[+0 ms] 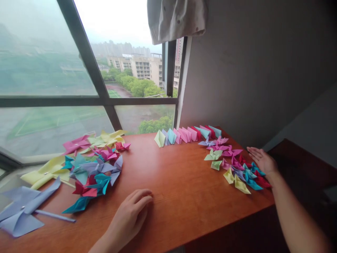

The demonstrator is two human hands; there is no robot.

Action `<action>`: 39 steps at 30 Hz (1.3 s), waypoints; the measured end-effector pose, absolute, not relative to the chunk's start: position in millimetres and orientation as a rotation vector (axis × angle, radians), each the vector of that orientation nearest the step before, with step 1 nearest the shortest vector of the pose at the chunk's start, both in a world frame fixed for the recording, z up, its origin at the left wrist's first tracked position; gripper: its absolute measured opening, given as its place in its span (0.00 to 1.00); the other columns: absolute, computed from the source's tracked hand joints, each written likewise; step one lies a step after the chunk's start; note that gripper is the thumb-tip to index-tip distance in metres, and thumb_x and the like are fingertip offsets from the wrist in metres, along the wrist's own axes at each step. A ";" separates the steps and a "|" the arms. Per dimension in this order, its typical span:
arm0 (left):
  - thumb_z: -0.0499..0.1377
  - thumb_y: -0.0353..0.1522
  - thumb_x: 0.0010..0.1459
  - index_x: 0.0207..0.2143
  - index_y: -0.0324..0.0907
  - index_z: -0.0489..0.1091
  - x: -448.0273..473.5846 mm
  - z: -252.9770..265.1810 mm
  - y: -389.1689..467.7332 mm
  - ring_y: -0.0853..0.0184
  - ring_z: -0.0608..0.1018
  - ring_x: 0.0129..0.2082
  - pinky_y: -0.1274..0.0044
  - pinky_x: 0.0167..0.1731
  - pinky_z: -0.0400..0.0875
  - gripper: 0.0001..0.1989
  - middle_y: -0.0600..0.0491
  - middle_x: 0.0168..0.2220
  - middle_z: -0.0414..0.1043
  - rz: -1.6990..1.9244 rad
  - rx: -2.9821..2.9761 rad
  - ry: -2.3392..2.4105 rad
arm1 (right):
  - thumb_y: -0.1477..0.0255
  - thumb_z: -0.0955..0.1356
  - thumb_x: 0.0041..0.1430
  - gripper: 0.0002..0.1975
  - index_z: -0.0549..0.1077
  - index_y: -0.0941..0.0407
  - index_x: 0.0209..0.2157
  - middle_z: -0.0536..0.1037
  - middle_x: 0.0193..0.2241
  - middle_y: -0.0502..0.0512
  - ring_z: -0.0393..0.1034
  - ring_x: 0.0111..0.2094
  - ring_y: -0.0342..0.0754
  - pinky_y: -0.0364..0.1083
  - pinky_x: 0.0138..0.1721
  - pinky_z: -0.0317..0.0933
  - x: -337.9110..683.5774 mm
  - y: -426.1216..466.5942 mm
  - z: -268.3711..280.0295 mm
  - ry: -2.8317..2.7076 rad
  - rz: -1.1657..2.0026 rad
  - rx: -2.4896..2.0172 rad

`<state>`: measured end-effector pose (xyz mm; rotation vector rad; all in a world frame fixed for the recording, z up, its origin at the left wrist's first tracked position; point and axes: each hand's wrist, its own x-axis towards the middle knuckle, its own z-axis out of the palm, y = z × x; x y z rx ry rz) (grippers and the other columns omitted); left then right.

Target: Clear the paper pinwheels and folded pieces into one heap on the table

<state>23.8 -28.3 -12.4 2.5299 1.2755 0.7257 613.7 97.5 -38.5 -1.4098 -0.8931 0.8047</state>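
Note:
My left hand [133,213] rests on the brown wooden table [160,182], its fingers loosely bent with nothing seen in them. My right hand [264,162] is at the table's right edge, fingers stretched out, palm turned towards a group of small folded paper pieces. The group includes yellow pieces [240,184], a pale green bird-like piece [213,155], pink pieces [231,151] and blue pieces [252,179]. Red folded paper [262,180] lies closest to my right wrist. Whether that hand touches any paper I cannot tell.
Along the back edge stands a row of folded paper kites [184,135]. Paper pinwheels [22,209] and a heap of folded paper [97,168] lie at the left, beside the window [105,102]. A grey wall [226,80] rises behind the right end. Grey cloth [176,21] hangs above.

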 end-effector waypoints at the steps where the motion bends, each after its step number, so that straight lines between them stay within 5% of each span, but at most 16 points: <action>1: 0.48 0.25 0.62 0.43 0.45 0.71 24.1 -11.4 -28.3 0.62 0.77 0.46 0.73 0.45 0.74 0.14 0.47 0.47 0.74 0.713 2.517 1.279 | 0.58 0.61 0.66 0.17 0.72 0.51 0.47 0.71 0.55 0.57 0.66 0.56 0.50 0.51 0.58 0.60 617.8 106.6 -41.8 -0.902 0.837 -1.387; 9: 0.47 0.24 0.63 0.42 0.45 0.70 29.2 -8.0 -25.8 0.64 0.76 0.44 0.74 0.44 0.72 0.14 0.48 0.45 0.73 0.680 2.467 1.274 | 0.52 0.64 0.59 0.22 0.76 0.50 0.46 0.72 0.56 0.54 0.59 0.62 0.52 0.51 0.64 0.50 594.8 172.3 -55.2 -1.212 1.085 -1.258; 17: 0.47 0.24 0.64 0.42 0.45 0.69 29.5 -9.3 -23.5 0.64 0.75 0.44 0.74 0.45 0.71 0.14 0.48 0.45 0.73 0.668 2.475 1.262 | 0.55 0.68 0.56 0.20 0.79 0.52 0.44 0.76 0.51 0.57 0.68 0.55 0.57 0.53 0.55 0.64 552.3 164.2 -40.6 -1.354 1.227 -1.191; 25: 0.47 0.24 0.63 0.42 0.45 0.70 34.5 -8.4 -19.8 0.64 0.76 0.43 0.74 0.43 0.72 0.14 0.48 0.44 0.73 0.706 2.431 1.231 | 0.57 0.70 0.52 0.20 0.77 0.51 0.45 0.77 0.51 0.57 0.68 0.55 0.56 0.53 0.53 0.65 556.0 183.5 -52.2 -1.180 0.846 -1.318; 30: 0.51 0.24 0.59 0.46 0.45 0.69 67.7 -8.6 26.5 0.63 0.75 0.48 0.71 0.48 0.71 0.15 0.48 0.50 0.70 0.797 2.413 1.241 | 0.61 0.71 0.49 0.23 0.77 0.52 0.48 0.76 0.51 0.56 0.69 0.53 0.57 0.53 0.54 0.64 528.1 189.7 -43.6 -1.439 0.920 -1.364; 39: 0.58 0.35 0.58 0.56 0.50 0.64 209.4 18.2 152.0 0.55 0.69 0.55 0.62 0.54 0.65 0.22 0.46 0.59 0.61 0.705 2.675 1.025 | 0.64 0.73 0.43 0.18 0.80 0.55 0.39 0.80 0.44 0.58 0.72 0.49 0.60 0.53 0.49 0.68 522.0 182.5 -40.2 -1.530 0.984 -1.420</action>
